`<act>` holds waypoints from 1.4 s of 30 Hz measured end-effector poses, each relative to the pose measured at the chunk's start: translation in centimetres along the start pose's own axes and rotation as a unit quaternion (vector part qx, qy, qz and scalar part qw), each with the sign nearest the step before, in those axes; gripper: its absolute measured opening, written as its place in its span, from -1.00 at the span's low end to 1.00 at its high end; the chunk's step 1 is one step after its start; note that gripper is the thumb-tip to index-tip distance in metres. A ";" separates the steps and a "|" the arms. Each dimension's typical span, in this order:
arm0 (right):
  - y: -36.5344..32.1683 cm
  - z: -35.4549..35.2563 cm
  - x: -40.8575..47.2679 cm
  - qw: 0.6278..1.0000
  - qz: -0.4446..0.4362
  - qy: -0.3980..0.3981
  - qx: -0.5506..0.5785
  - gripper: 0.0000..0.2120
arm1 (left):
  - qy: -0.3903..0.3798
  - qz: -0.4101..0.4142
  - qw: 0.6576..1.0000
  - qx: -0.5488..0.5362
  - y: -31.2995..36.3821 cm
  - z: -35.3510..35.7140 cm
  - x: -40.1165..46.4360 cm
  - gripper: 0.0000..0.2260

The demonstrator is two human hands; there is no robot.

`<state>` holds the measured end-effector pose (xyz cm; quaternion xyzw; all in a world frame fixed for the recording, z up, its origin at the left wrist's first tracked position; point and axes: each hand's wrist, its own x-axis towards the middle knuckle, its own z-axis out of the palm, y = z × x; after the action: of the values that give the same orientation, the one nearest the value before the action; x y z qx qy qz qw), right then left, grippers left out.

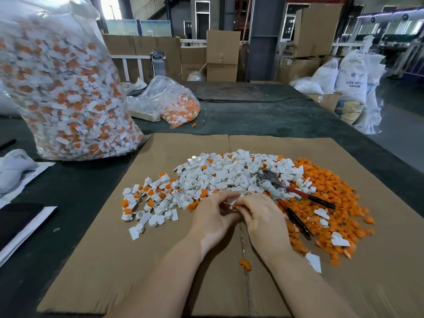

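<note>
The left hand (213, 215) and the right hand (261, 214) are drawn close together, fingertips meeting. Both pinch one small white piece (230, 201) with a spot of orange at its lower edge; it sits between the two thumbs, just above the cardboard sheet (110, 260) that both forearms cross.

Directly beyond the fingertips lies a heap of white parts (229, 173). To the left of the hands, a looser scatter of white parts with orange caps (149, 198) still in them spreads over the sheet. Just to the right of the right hand, red-handled pliers (278, 190) lie with the head on the white heap and the handles pointing back toward the person. Farther right is a broad spread of loose orange caps (325, 198), with a few white parts on top. One orange cap (245, 264) lies alone between the wrists.

The sheet rests on a dark desk (252, 115). Far ahead and left stands a large clear bag (64, 88) full of white-and-orange parts. A smaller clear bag (176, 106) lies straight ahead.
</note>
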<state>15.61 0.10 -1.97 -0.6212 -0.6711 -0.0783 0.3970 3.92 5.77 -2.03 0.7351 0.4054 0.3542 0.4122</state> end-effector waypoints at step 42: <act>0.5 0.1 -0.4 0.990 0.105 0.084 -0.033 -0.93 | 0.263 -0.144 0.891 0.341 -1.5 -7.1 1.4 -0.75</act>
<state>15.99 -0.04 -2.47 -0.6924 -0.5633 -0.1103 0.4371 -2.04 9.74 -0.16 0.6438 0.6965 0.3111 0.0607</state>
